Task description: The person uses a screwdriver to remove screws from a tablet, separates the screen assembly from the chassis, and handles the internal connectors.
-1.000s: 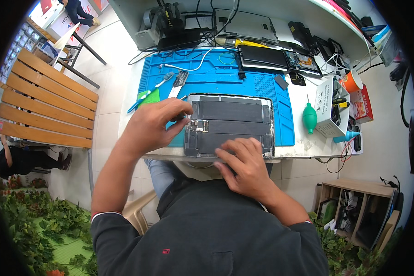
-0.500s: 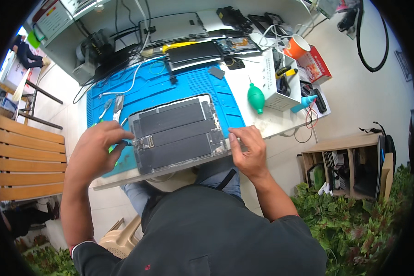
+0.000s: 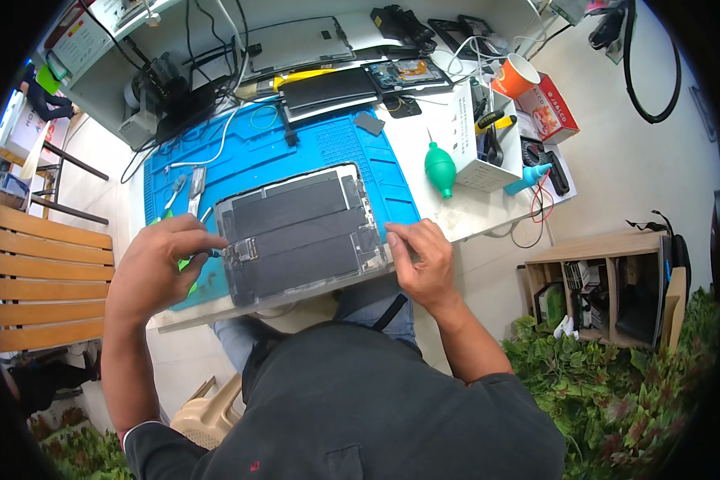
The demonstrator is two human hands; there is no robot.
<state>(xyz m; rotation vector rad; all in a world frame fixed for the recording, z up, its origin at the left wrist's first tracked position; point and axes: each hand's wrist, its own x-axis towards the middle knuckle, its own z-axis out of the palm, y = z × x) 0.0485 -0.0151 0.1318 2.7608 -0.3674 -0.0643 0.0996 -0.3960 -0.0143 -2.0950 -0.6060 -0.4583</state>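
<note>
An opened tablet (image 3: pixel 296 232) lies on the blue work mat (image 3: pixel 252 152), its dark battery packs and small circuit boards exposed. Its near corner reaches the table's front edge. My left hand (image 3: pixel 164 256) is at the tablet's left edge, index finger stretched to the rim and thumb curled lower. A small dark blue-tipped piece (image 3: pixel 214 254) shows by those fingers; what it is I cannot make out. At the tablet's right edge my right hand (image 3: pixel 426 260) has thumb and index finger pinched close together. Whatever sits between those fingertips, if anything, is too small to name.
Beyond the tablet lie screen panels (image 3: pixel 328 92) and tangled cables. A green air blower (image 3: pixel 440 170) stands beside a white tool box (image 3: pixel 488 152), with an orange cup (image 3: pixel 516 78) behind. Brush-like tools (image 3: pixel 196 188) rest on the mat's left. A wooden chair (image 3: pixel 48 276) is at far left.
The whole view has shifted slightly left. My left thumb has dropped away from the index finger, and my right fingertips have come slightly nearer the tablet's edge.
</note>
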